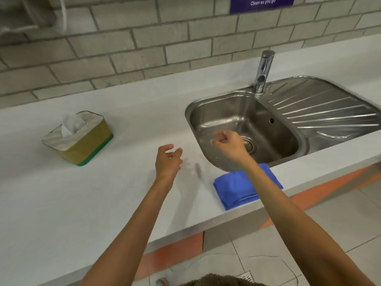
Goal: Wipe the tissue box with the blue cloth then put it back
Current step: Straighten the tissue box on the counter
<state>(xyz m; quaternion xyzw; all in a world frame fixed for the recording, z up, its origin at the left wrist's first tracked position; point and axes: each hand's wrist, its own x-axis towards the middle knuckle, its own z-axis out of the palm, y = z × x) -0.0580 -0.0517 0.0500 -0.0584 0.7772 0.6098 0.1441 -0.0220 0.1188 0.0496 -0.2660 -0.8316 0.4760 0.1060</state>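
Observation:
The tissue box (82, 139), gold-sided with a green base and a pale top, stands on the white counter at the left, a white tissue poking out of it. The folded blue cloth (237, 186) lies near the counter's front edge, partly under my right forearm. My left hand (168, 159) hovers above the counter between box and cloth, fingers curled apart, holding nothing. My right hand (227, 144) hangs over the near rim of the sink, fingers loosely bent and empty.
A steel sink (237, 112) with a drainboard (321, 108) and a chrome tap (262, 73) fills the right of the counter (103, 203). A grey brick wall runs behind, with a purple sign (261, 4). Tiled floor lies below the counter edge.

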